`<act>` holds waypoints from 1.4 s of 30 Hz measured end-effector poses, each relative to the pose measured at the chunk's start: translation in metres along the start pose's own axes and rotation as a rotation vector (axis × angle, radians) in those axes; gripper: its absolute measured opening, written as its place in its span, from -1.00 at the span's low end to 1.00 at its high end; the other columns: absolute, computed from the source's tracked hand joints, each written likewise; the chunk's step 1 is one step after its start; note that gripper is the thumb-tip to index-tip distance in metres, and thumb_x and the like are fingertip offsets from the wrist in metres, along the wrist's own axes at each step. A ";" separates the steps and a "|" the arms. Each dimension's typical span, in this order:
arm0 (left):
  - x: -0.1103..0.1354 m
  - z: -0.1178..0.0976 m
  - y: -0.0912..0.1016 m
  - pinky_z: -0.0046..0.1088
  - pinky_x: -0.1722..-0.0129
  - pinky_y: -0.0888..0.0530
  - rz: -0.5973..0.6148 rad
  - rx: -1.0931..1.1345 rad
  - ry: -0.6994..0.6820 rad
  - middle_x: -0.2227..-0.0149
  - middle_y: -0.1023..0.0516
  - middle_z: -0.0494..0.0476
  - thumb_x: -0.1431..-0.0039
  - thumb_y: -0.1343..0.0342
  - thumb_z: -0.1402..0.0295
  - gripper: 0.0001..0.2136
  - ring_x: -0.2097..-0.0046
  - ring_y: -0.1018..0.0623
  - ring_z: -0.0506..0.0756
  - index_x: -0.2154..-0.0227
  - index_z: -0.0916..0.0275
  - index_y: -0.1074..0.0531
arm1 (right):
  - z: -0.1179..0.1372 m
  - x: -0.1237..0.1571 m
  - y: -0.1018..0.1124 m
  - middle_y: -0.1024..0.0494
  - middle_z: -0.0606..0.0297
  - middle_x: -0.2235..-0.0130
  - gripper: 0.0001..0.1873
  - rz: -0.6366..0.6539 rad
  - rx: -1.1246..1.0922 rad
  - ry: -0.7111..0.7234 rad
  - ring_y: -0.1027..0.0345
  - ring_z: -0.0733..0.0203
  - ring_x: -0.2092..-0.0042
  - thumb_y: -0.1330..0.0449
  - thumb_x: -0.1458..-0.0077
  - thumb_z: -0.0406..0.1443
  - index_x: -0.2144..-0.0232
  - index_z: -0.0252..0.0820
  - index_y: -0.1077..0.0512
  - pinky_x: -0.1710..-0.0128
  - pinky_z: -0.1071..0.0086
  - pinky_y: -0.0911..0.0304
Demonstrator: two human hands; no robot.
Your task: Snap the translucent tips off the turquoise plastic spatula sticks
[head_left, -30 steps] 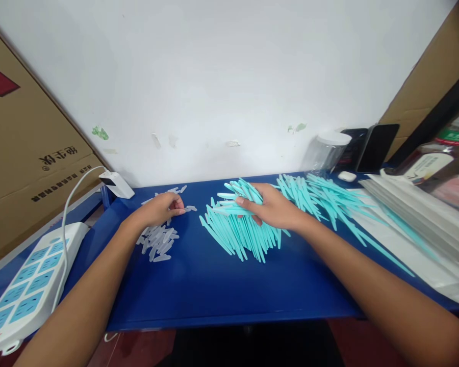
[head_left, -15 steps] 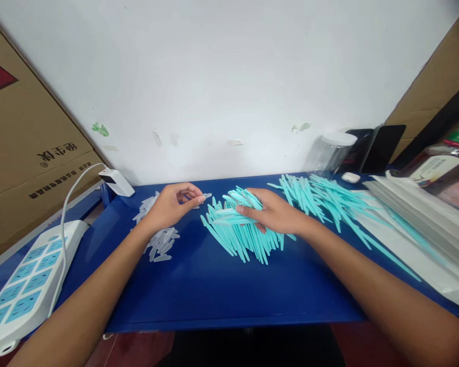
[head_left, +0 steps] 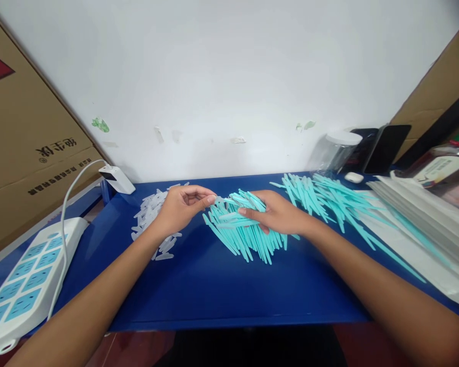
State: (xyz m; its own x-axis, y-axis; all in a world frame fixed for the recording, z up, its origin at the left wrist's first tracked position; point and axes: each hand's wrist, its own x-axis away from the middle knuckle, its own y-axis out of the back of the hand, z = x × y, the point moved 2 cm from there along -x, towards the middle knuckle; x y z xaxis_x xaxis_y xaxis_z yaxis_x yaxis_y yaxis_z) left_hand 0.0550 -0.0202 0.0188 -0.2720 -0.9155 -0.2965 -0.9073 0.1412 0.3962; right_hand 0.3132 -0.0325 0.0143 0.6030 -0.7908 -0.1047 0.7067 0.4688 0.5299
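Observation:
My left hand (head_left: 181, 206) hovers over the blue table (head_left: 214, 290), thumb and fingers pinched on a small clear plastic cap at their tips. That cap meets the tip of a turquoise stick that lies across my right hand (head_left: 277, 213). My right hand is curled around a bundle of turquoise plastic sticks (head_left: 245, 232), which fan out toward me. A heap of clear caps (head_left: 151, 216) lies under and left of my left wrist. Another loose spread of turquoise sticks (head_left: 329, 196) lies right of my right hand.
A white power strip (head_left: 26, 283) with its cable and a white adapter (head_left: 117, 179) sit at the left. A cardboard box (head_left: 26, 137) leans behind them. At the right are a clear jar (head_left: 334, 152), dark phones (head_left: 386, 148), an earbud case (head_left: 354, 177) and stacked clear bags (head_left: 424, 214).
My left hand rose from the cap heap with a clear cap and moved right to the stick tip at my right hand. My right hand stayed on its bundle.

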 end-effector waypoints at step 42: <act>0.003 0.001 0.001 -0.23 0.04 -0.67 -0.152 0.101 -0.007 0.23 -0.76 0.22 0.00 -0.52 0.21 -0.71 0.15 -0.73 0.24 0.25 0.25 -0.73 | 0.002 0.001 0.003 -0.40 0.47 0.52 -0.68 -0.023 -0.003 -0.031 -0.35 0.31 0.63 -0.27 -0.28 -0.04 0.32 -0.13 -0.36 0.55 0.39 -0.30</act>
State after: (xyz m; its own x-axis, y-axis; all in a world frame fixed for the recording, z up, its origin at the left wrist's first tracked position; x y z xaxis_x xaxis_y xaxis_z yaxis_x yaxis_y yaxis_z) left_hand 0.0529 -0.0222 0.0176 -0.1315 -0.9264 -0.3529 -0.9655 0.0390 0.2575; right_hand 0.3150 -0.0331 0.0175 0.5750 -0.8132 -0.0902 0.7213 0.4518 0.5250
